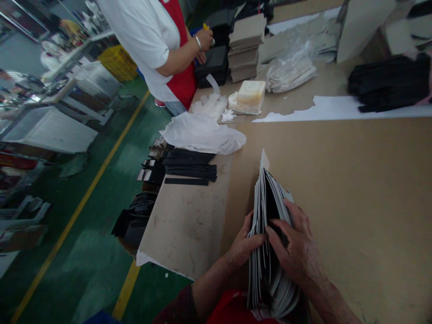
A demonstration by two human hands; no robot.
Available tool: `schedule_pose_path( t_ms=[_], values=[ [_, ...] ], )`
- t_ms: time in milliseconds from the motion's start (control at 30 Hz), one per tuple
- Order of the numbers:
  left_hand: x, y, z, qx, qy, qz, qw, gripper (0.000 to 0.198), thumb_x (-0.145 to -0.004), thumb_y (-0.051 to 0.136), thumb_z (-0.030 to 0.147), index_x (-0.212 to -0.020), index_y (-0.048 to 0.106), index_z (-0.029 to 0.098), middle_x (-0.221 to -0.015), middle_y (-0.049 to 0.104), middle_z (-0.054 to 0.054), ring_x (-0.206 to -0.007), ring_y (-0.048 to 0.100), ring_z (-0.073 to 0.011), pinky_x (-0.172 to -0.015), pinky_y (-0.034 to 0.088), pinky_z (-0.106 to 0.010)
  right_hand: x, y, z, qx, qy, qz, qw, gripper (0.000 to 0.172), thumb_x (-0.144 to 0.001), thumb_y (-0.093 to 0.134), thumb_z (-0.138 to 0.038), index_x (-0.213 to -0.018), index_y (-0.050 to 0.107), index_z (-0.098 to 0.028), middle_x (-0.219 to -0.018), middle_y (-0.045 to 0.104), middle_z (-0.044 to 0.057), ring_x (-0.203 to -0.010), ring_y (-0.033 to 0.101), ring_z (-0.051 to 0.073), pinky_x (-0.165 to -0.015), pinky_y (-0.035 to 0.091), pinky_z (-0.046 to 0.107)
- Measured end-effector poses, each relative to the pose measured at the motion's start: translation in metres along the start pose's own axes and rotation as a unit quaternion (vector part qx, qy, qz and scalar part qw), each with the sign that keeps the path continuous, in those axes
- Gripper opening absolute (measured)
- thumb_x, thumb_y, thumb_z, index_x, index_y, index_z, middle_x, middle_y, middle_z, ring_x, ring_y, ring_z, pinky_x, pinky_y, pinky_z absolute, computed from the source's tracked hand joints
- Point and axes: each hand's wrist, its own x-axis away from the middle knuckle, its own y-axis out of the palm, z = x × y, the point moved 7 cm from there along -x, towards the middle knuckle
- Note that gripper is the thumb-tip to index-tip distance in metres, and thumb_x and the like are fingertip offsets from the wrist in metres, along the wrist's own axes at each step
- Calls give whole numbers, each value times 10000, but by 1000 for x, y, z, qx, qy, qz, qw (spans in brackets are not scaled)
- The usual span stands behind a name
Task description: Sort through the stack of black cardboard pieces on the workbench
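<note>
1. A stack of thin sheets, pale-edged with dark faces, stands on edge at five o'clock in the view, at the near side of a brown desk.
2. Its long axis runs from six to twelve o'clock; a dark gap splits it lengthwise.
3. The left hand is at the stack's nine o'clock side, fingers clamped around the left section, thumb across the edges.
4. The right hand, at three o'clock, is nearer the gap: outer fingers clasp the right section; thumb and forefinger nearly meet at the opening. Whether they pinch a single sheet, I cannot tell.
5. From the hands, black strips lie at ten o'clock; a co-worker stands at eleven.
</note>
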Motion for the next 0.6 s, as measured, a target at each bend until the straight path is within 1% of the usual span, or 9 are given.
schedule_pose_path(
  t_ms=[167, 300, 467, 600],
  values=[
    [0, 1, 3, -6, 4, 11, 1000, 959, -660, 869, 443, -1480, 424, 223, -1399, 626, -110, -1299, 570, -368, -1121, 431, -502, 0, 1, 0, -1, -2, 0, 1000, 296, -975, 577, -434, -1018, 732, -186, -1567, 400, 148, -1433, 385, 399, -1113, 434, 680],
    [-1, 2, 4, -20, 10, 13, 1000, 941, -672, 869, 432, -1478, 429, 226, -1416, 616, -111, -1322, 559, -377, -1113, 444, -501, 0, 1, 2, -4, 8, 1, 1000, 320, -966, 590, -471, -1014, 740, -192, -1574, 402, 144, -1439, 380, 406, -1110, 437, 678],
    [-1, 0, 5, -34, 16, 16, 999, 956, -669, 866, 455, -1481, 422, 217, -1406, 620, -110, -1303, 568, -367, -1139, 419, -509, 0, 3, 2, -7, 5, 2, 1000, 302, -963, 593, -443, -1019, 747, -190, -1562, 418, 144, -1440, 381, 399, -1121, 431, 666],
    [-1, 0, 5, -39, 18, 22, 999, 940, -681, 856, 430, -1482, 417, 212, -1435, 603, -115, -1338, 542, -373, -1131, 430, -494, -1, 3, 2, 1, 6, 4, 1000, 337, -959, 598, -474, -1039, 749, -184, -1565, 413, 153, -1434, 388, 407, -1109, 430, 682]
  ],
)
